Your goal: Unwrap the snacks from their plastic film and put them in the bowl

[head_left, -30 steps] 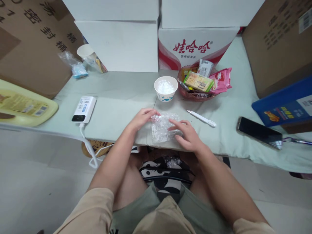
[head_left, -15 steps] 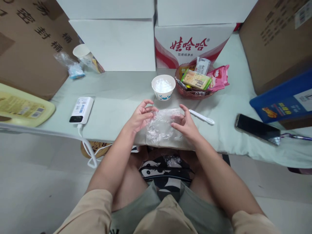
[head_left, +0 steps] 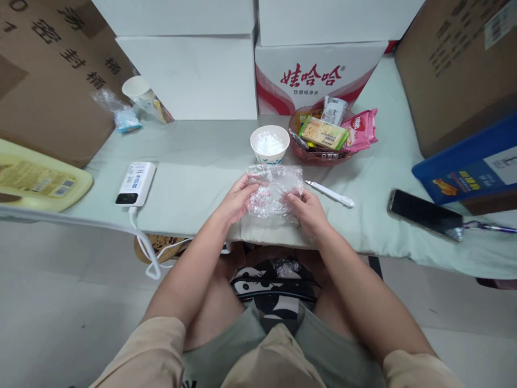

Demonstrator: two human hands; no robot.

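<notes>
Held film (head_left: 275, 186), cup (head_left: 270, 160) of plastic (head_left: 269, 143), bowl (head_left: 313, 157) of snacks (head_left: 324, 133)

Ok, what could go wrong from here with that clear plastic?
The clear plastic, held between the left hand and right hand, looks thin and crinkled, so it might tear if pulled.
Its far edge is near the paper cup, which could get knocked.
The white tool lies near the right hand and might get bumped.

2 hands (head_left: 237, 200) (head_left: 309, 211), 1 held plastic sheet (head_left: 274, 191), 2 cups (head_left: 270, 159) (head_left: 136, 87), 1 bowl (head_left: 312, 156), 1 phone (head_left: 426, 214)
</notes>
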